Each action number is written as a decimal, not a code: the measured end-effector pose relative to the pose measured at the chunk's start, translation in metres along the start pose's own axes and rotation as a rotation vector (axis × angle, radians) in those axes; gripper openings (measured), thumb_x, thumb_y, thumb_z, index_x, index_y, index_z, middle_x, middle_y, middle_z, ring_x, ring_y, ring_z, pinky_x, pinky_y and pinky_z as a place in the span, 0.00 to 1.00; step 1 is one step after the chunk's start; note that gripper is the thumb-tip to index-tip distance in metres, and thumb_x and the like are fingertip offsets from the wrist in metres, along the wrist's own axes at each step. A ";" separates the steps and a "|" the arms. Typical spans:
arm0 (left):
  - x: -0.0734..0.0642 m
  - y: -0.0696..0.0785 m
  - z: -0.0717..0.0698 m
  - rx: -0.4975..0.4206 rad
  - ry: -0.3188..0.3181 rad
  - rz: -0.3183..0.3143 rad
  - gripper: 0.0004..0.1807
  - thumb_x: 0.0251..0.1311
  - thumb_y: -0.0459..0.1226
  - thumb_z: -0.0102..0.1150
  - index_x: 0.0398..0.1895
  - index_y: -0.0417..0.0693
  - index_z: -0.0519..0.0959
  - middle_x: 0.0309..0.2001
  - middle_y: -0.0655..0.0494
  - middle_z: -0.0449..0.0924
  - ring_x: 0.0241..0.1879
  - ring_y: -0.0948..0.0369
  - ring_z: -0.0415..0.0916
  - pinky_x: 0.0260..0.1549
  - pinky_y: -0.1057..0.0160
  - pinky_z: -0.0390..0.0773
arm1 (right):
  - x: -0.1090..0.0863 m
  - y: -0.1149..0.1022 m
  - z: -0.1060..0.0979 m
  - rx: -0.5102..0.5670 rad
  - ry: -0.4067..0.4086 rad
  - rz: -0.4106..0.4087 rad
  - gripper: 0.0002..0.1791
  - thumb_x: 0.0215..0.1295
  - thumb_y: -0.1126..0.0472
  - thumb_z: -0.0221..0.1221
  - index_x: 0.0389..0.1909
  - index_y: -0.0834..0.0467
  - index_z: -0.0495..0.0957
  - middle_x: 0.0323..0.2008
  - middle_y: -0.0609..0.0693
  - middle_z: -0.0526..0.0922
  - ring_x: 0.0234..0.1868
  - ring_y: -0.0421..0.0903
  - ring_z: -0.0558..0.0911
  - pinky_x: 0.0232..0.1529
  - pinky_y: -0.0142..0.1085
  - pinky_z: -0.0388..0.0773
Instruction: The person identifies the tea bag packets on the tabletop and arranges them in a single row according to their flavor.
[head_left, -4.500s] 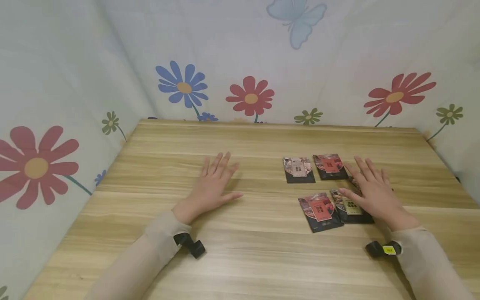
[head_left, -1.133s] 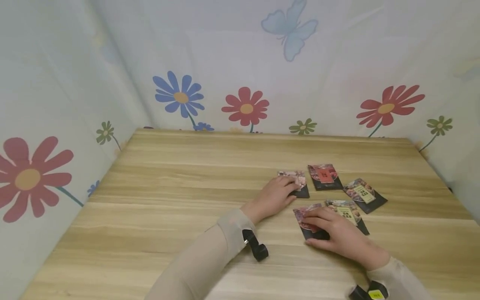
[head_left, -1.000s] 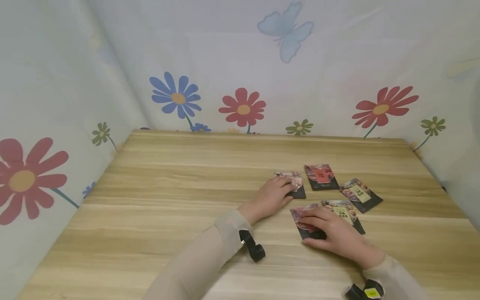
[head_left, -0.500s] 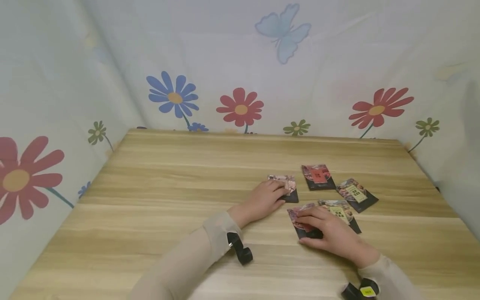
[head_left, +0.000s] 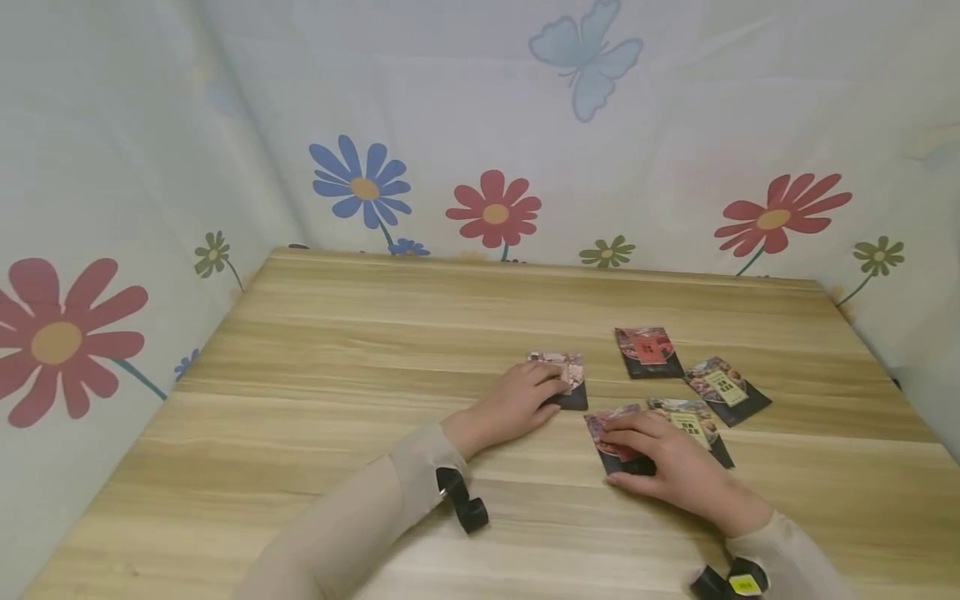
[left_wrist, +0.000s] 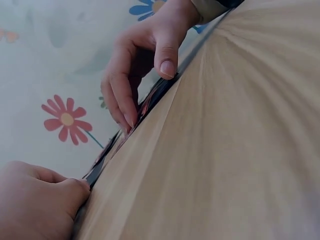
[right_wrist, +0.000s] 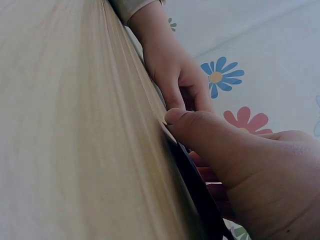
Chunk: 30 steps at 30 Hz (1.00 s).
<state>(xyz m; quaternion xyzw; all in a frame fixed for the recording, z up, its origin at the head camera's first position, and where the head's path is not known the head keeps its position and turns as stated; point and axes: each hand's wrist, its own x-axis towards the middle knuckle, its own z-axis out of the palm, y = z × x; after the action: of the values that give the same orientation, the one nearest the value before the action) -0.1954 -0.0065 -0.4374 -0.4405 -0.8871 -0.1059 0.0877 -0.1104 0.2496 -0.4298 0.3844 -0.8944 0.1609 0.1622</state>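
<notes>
My left hand (head_left: 513, 404) holds a flat packet with a pale pink label (head_left: 575, 395), bent fingers over its top and thumb near its lower edge. To its right, my right hand (head_left: 678, 467) spans a red-labelled packet (head_left: 597, 427), fingers on its upper part and thumb at its lower edge. In the right wrist view, the thumb (right_wrist: 177, 116) lies at the packet's dark edge. Fingers hide part of each label. A yellow-labelled packet (head_left: 692, 427) lies directly behind the right hand, partly covered by it.
Behind the hands lie another red-labelled packet (head_left: 648, 352) and a second yellow-labelled packet (head_left: 727, 390). All rest on a wood-grain table (head_left: 337, 350). A flower-print cloth (head_left: 420, 83) encloses the back and sides.
Both hands were first spread flat on the table, then came down on packets. Over the last second the left hand slid the pink-labelled packet left and toward me. The right hand stays put.
</notes>
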 end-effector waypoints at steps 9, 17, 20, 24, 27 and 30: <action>-0.018 -0.004 -0.008 -0.026 0.033 0.007 0.19 0.67 0.44 0.53 0.59 0.50 0.76 0.62 0.51 0.74 0.63 0.55 0.70 0.69 0.56 0.64 | -0.001 0.001 0.000 0.000 0.011 -0.007 0.25 0.48 0.45 0.71 0.46 0.52 0.83 0.50 0.44 0.81 0.50 0.42 0.79 0.54 0.35 0.72; -0.030 -0.009 -0.009 -0.010 0.021 -0.007 0.20 0.68 0.45 0.53 0.59 0.51 0.76 0.63 0.51 0.73 0.64 0.56 0.69 0.69 0.56 0.64 | 0.000 -0.001 0.000 -0.013 0.002 0.002 0.24 0.48 0.45 0.71 0.46 0.51 0.83 0.49 0.44 0.81 0.50 0.43 0.79 0.52 0.39 0.74; -0.035 -0.010 -0.010 -0.010 0.035 -0.007 0.19 0.67 0.45 0.54 0.59 0.51 0.77 0.62 0.51 0.73 0.63 0.56 0.70 0.69 0.56 0.65 | -0.001 -0.001 0.000 -0.009 0.000 0.002 0.24 0.49 0.45 0.71 0.46 0.51 0.83 0.49 0.44 0.81 0.50 0.43 0.79 0.53 0.38 0.74; -0.043 -0.011 -0.012 -0.018 0.055 -0.006 0.18 0.66 0.44 0.55 0.57 0.51 0.77 0.61 0.51 0.74 0.62 0.54 0.71 0.68 0.56 0.67 | -0.001 -0.001 0.000 -0.004 -0.003 0.005 0.24 0.49 0.44 0.71 0.46 0.51 0.83 0.49 0.44 0.81 0.51 0.42 0.78 0.56 0.35 0.71; -0.048 -0.013 -0.013 -0.019 0.065 -0.010 0.18 0.66 0.44 0.55 0.56 0.51 0.78 0.60 0.51 0.75 0.62 0.54 0.71 0.67 0.56 0.68 | -0.001 -0.001 0.000 0.001 -0.006 0.011 0.24 0.49 0.45 0.71 0.46 0.52 0.84 0.49 0.44 0.81 0.51 0.43 0.79 0.58 0.36 0.69; -0.052 -0.015 -0.015 -0.025 0.078 -0.013 0.17 0.65 0.44 0.56 0.56 0.51 0.78 0.60 0.51 0.75 0.62 0.54 0.71 0.66 0.55 0.68 | 0.000 -0.001 0.000 -0.001 -0.008 0.020 0.24 0.49 0.45 0.71 0.46 0.52 0.83 0.49 0.44 0.81 0.51 0.43 0.79 0.60 0.43 0.71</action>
<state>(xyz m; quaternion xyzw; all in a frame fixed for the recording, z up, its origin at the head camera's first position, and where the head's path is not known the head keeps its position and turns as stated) -0.1750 -0.0590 -0.4372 -0.4313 -0.8846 -0.1344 0.1159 -0.1097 0.2494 -0.4297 0.3761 -0.8989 0.1605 0.1573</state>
